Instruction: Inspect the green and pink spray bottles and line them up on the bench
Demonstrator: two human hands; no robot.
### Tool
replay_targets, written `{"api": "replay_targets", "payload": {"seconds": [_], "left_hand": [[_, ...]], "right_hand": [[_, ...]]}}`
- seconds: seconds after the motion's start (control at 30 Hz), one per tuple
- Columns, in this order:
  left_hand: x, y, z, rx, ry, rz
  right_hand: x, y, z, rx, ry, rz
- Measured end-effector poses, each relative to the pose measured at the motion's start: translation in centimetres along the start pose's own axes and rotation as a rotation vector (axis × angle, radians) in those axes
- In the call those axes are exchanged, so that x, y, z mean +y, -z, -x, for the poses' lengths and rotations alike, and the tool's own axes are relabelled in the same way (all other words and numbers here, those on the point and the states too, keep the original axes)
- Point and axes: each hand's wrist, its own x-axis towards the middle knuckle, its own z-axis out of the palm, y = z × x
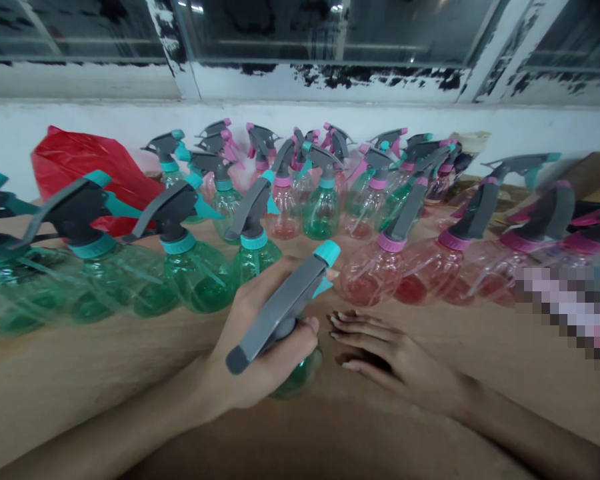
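My left hand (260, 347) is wrapped round the neck of a green spray bottle (297, 377) with a grey trigger head (285, 303) and a teal nozzle. The bottle stands on the brown table (80, 373), near the front. My right hand (380, 347) lies flat on the table just right of that bottle, fingers stretched out toward it, holding nothing.
Rows of green spray bottles (195, 273) stand to the left and pink spray bottles (375, 270) to the right, reaching back to the white wall. A red plastic bag (80, 167) sits at the back left. A blurred patch covers the right edge.
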Motion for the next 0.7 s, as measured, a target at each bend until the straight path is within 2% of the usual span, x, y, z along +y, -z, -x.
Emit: {"api": "replay_targets", "payload": {"seconds": [0.1, 0.7], "left_hand": [[-0.15, -0.17, 0.09, -0.010, -0.028, 0.067], [-0.81, -0.53, 0.29, 0.012, -0.049, 0.066]], "right_hand": [[0.08, -0.04, 0.01, 0.007, 0.012, 0.009], [0.19, -0.11, 0.02, 0.009, 0.026, 0.018]]}}
